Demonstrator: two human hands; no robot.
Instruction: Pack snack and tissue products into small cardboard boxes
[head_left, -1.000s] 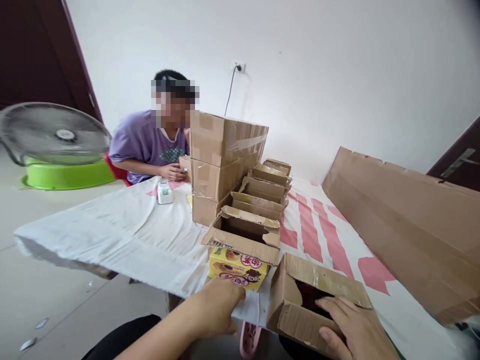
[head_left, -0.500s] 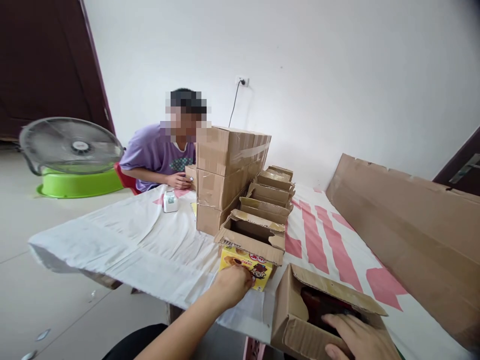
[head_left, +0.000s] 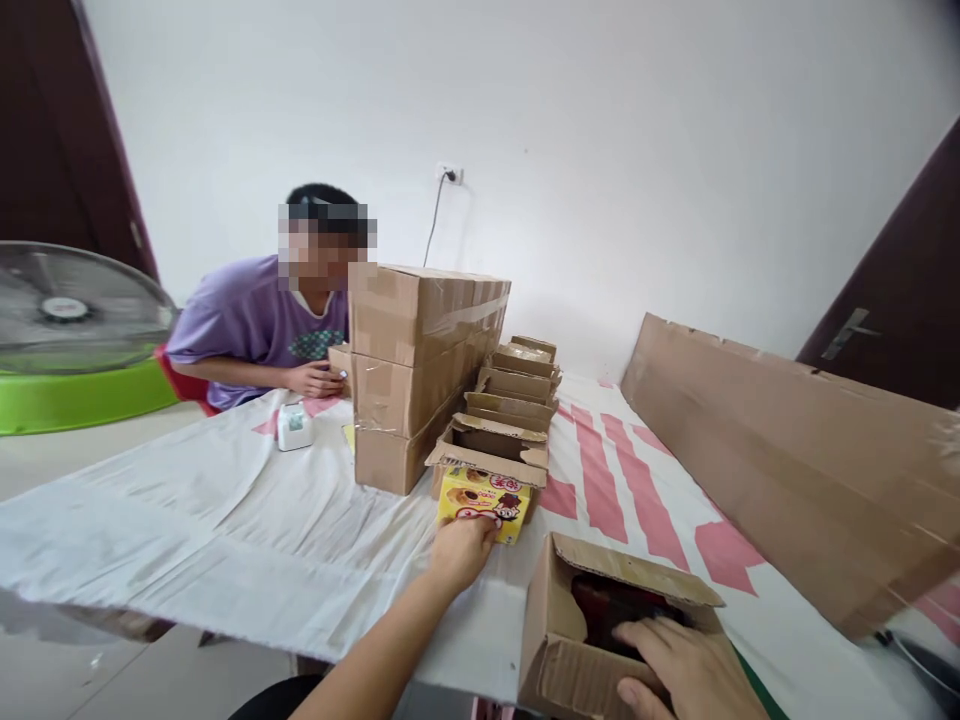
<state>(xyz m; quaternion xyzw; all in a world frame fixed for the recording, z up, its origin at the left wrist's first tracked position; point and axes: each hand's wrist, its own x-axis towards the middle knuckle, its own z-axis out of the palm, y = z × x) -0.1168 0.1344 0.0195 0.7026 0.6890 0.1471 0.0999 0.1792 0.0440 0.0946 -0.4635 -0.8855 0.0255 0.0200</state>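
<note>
My left hand [head_left: 461, 550], its fingers curled, grips the lower front of a yellow printed snack box [head_left: 484, 500]. That box stands against the near side of an open cardboard carton [head_left: 491, 462], below its flap. At the lower right, my right hand [head_left: 664, 650] lies over the near edge of another open carton [head_left: 559, 600]. Its fingers are apart and reach into the opening, the thumb nearer to me. Dark reddish contents [head_left: 600, 605] show inside this carton; the fingertips are partly lost against them.
Several open cartons [head_left: 514, 385] run in a row beside a stack of taped cartons [head_left: 386, 400]. Across the table, a person in purple [head_left: 247, 310] rests a hand by a small box. A white device [head_left: 295, 428] sits on the tablecloth [head_left: 225, 500]. A long cardboard sheet [head_left: 750, 440] edges the right side.
The view has turned to the right, so most things sit further left. My left hand remains at the yellow box, and my right hand stays at the near carton's opening.
</note>
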